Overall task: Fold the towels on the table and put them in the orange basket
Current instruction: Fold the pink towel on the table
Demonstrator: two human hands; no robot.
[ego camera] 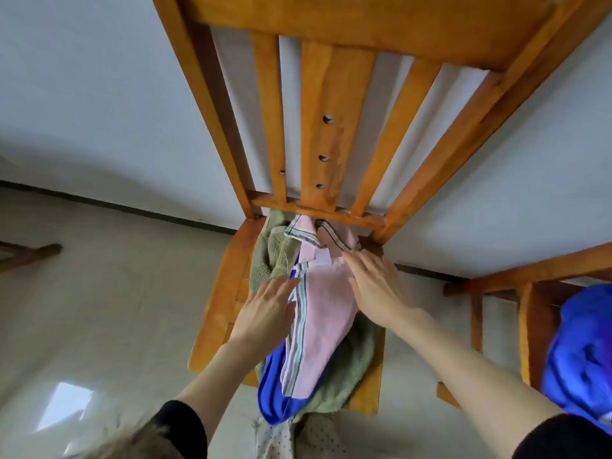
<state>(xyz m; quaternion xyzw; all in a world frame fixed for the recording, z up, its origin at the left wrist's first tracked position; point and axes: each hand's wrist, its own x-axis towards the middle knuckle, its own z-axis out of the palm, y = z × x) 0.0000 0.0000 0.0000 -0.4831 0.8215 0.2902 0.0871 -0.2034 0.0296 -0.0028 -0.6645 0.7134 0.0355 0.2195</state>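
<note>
Pink terry cloth lies under both palms: the pink towel with striped grey-green edging (323, 313) is spread lengthwise over a pile on the seat of a wooden slat-back chair (218, 313) at the centre of the frame. The left hand (265, 313) rests flat on the towel's striped left edge, its grip wide, fingers straight and spread, closed on nothing. The right hand (374, 289) presses flat on the towel's upper right part, fingers likewise extended (no pinch or fold of cloth caught between them). Beneath the pink towel a bright blue towel (271, 389) shows along the lower left, and an olive-green fluffy towel (351, 369) pokes out at the lower right and again at the upper left near the chair back. A pale dotted cloth (275, 438) hangs off the seat's near edge. At the right edge of the frame a second wooden chair (530, 326) carries a crumpled blue cloth (583, 359). Grey tiled floor (82, 293) fills the left.
</note>
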